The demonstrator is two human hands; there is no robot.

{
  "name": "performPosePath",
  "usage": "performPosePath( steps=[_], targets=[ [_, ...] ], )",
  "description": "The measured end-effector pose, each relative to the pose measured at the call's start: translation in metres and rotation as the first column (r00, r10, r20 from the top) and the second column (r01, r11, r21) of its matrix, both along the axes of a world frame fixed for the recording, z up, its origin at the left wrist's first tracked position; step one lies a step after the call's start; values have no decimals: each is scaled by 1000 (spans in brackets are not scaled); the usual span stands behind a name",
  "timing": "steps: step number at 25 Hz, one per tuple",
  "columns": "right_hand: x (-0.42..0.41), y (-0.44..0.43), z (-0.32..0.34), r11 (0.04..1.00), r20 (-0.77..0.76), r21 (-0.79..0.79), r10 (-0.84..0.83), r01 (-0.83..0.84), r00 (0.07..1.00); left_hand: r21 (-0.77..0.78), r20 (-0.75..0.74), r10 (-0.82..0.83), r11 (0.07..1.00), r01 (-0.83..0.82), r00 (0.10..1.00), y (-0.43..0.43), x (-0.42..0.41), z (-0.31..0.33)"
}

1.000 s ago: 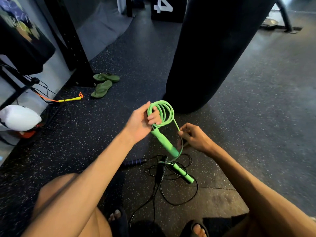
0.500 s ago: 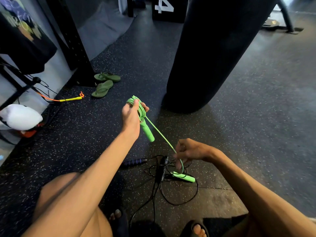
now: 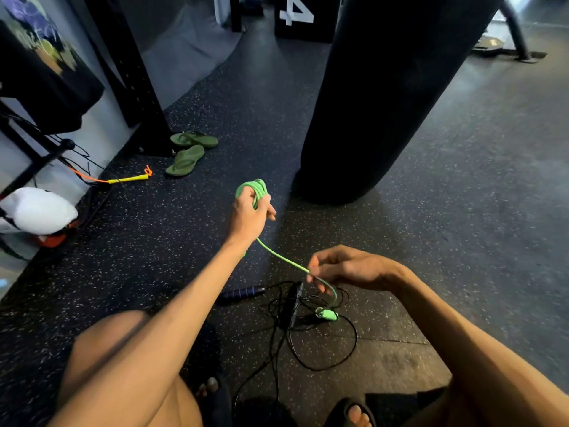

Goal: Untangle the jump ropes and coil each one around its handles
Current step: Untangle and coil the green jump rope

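The left hand (image 3: 250,216) is raised over the floor (image 3: 462,211) in the middle of the scene. Its fingers are curled tightly around a bundle of loops of the green jump rope (image 3: 255,188), and the top of this coil comes out above the hand on the far side. From under this hand one green strand goes down and to the right, to the right hand (image 3: 349,268). The right hand is nearer and lower. Its thumb and first fingers pinch the strand, and the other fingers are bent loosely. After the pinch the rope makes a curve down to the green handle (image 3: 327,314). This handle is low, among the cords of the black jump rope (image 3: 323,365); I cannot tell if it rests on the floor or hangs just above it.

The black jump rope lies in loose, crossing loops on the floor under the right hand, not coiled. A dark handle with blue rings (image 3: 243,293) lies just left of this pile.

Far and right of the hands stands a big black punching bag (image 3: 385,87). Far on the left are two green sandals (image 3: 188,152), a yellow handle (image 3: 127,179) with an orange cord, and a white bag (image 3: 38,211).
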State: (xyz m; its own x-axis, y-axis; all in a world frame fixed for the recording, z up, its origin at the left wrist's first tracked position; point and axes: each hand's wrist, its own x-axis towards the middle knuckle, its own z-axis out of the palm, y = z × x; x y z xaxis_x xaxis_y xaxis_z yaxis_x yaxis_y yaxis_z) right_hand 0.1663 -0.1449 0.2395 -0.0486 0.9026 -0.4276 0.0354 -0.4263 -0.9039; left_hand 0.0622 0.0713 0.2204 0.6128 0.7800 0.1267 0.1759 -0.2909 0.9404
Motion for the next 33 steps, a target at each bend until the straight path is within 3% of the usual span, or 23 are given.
performPosePath(
  steps=[3,5,8,11,14,16,18,21,24,27,31,33],
  targets=[
    [2,0,9,989,-118,101,-94,106,989,-55,-197,-228,974,221,954,-7,-1,-2],
    [7,0,15,966,-197,155,-173,205,965,-210,-270,-406,910,358,873,-15,-4,2],
    [13,1,20,903,-253,198,-329,381,910,-438,-219,-610,759,482,762,-25,-9,11],
    [21,2,14,803,-202,235,-511,548,836,-529,-72,-713,620,579,697,-26,-13,19],
    [29,2,5,718,-83,303,-635,627,768,-577,79,-735,518,632,674,-24,-14,29],
    [29,2,3,717,8,326,-654,617,756,-626,221,-690,442,643,689,-24,-13,33],
    [23,3,3,764,60,298,-613,572,788,-673,358,-608,358,647,709,-23,-11,37],
    [14,4,1,868,135,170,-490,467,861,-697,501,-434,310,646,749,-17,-9,42],
    [14,1,-9,932,260,3,-350,362,900,-704,610,-172,332,628,774,-7,-10,46],
    [13,-2,-11,956,296,-87,-244,281,923,-712,606,21,461,530,795,1,-9,45],
    [7,0,-2,977,207,-65,-185,202,961,-668,524,99,664,336,846,1,-4,36],
    [3,2,-2,984,171,-36,-165,173,971,-520,423,18,823,227,906,-6,-1,31]
  ],
)
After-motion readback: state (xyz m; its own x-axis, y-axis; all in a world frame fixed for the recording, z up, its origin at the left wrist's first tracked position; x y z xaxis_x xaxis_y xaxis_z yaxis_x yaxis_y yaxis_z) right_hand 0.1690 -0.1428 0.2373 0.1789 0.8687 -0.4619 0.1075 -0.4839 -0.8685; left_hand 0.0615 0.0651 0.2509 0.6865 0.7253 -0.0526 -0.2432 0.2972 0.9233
